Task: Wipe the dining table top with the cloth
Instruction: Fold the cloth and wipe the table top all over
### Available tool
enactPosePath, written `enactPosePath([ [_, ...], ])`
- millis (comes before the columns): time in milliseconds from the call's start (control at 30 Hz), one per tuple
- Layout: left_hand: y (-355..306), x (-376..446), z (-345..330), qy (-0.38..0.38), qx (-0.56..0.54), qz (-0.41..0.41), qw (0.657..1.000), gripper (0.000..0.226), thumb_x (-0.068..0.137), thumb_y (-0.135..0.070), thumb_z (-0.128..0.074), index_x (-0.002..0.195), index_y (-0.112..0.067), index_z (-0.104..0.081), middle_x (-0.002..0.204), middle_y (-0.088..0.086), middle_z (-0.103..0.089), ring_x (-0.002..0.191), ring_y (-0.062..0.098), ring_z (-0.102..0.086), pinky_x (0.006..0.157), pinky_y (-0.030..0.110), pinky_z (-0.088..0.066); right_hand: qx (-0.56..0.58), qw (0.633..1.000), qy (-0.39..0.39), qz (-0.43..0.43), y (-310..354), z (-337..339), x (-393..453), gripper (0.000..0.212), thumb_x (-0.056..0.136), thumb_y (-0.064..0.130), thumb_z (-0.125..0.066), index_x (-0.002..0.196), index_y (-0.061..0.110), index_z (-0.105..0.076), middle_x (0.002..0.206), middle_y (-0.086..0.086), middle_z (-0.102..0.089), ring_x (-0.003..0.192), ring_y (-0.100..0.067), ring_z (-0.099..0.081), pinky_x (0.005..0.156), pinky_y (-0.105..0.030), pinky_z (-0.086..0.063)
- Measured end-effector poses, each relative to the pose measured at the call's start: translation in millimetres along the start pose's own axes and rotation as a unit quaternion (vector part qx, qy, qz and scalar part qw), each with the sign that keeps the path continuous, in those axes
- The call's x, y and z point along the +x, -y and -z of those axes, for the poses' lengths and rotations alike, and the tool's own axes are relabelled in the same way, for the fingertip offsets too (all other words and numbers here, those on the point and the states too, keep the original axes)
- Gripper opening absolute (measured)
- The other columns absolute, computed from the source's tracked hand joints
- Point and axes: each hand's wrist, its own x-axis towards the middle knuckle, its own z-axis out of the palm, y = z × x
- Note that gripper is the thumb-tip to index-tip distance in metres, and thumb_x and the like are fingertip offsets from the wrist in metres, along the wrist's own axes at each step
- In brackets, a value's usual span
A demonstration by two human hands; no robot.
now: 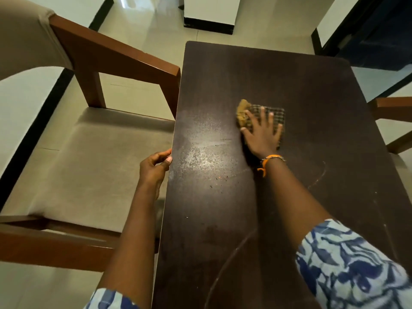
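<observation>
Head view of a dark dining table [301, 81] whose long axis runs away from the viewer, photographed during wiping. The right hand [262, 136] lies flat on a folded checked cloth [275, 114], fingers straight and spread, pressing it against the top rather than gripping it; the cloth sits about midway along the table's length and roughly central across its width, with a yellowish corner showing beyond the thumb side. The left hand [155, 167] curls over the table's left edge, thumb on top and fingers tucked below the rim, apparently bracing the table or the body. An orange wrist band [268, 160] marks the right wrist; both forearms emerge from blue-and-white patterned sleeves [354, 266]. The relation that governs the coming stroke: a pale, dusty patch with specks [200, 152] lies to the left of the cloth and somewhat nearer the viewer, between the two hands, so the cloth would need to travel leftward and back toward the body to reach it. The right hand alone controls the cloth; the left, though nearer the patch, is occupied on the edge. Faint curved streaks [231, 262] cross the near end of the top. A cushioned wooden chair [93, 157] stands just beside the left edge.
</observation>
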Motion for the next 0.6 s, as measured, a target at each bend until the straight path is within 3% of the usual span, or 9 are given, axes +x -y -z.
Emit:
enactPosePath([
  [100,-2.0,0.6,0.0,-0.008,0.000,-0.011,1.000,0.035,0.087,0.004,-0.055,0.121,0.003,-0.057,0.116,0.011,-0.062,0.097,0.016,-0.057,0.070,0.012,-0.049,0.005,0.997,0.022,0.079,62.5,-22.0,-14.9,0.055,0.094,0.044,-0.041,0.145,0.038,-0.023,0.160,0.001,-0.002,0.147,-0.026,0.005,0.114,-0.053,0.007],
  [200,-5.3,-0.3,-1.6,-0.037,0.004,0.001,0.999,0.033,0.085,0.005,-0.058,0.118,0.005,-0.059,0.117,0.018,-0.062,0.098,0.019,-0.058,0.084,0.026,-0.046,0.003,0.983,0.058,0.176,119.3,-43.4,-41.7,0.056,0.093,0.042,-0.043,0.145,0.037,-0.025,0.160,0.000,-0.001,0.147,-0.027,0.005,0.114,-0.053,0.009],
  [267,-4.6,-3.4,-2.5,-0.058,0.020,0.009,0.998,0.031,0.085,0.003,-0.059,0.116,0.003,-0.061,0.116,0.019,-0.064,0.103,0.023,-0.060,0.088,0.027,-0.045,0.006,0.973,0.077,0.219,135.4,-49.3,-54.9,0.055,0.092,0.040,-0.044,0.145,0.037,-0.027,0.160,0.000,-0.002,0.147,-0.026,0.005,0.114,-0.052,0.010],
  [433,-3.9,-20.0,0.7,-0.045,0.059,0.020,0.997,0.033,0.085,0.003,-0.057,0.117,-0.005,-0.063,0.118,0.009,-0.064,0.100,0.012,-0.056,0.085,0.021,-0.040,-0.008,0.957,0.101,0.272,104.2,-38.5,-47.7,0.055,0.094,0.046,-0.040,0.145,0.041,-0.021,0.160,0.002,-0.002,0.147,-0.023,0.005,0.115,-0.048,0.008],
  [600,-10.9,-21.3,0.2,-0.050,0.067,0.011,0.996,0.036,0.084,0.008,-0.057,0.119,-0.001,-0.060,0.118,0.011,-0.063,0.099,0.012,-0.056,0.086,0.021,-0.040,-0.005,0.985,0.045,0.169,17.5,-8.6,-19.3,0.056,0.092,0.046,-0.044,0.144,0.043,-0.023,0.160,0.005,-0.005,0.147,-0.024,0.000,0.116,-0.049,0.003],
])
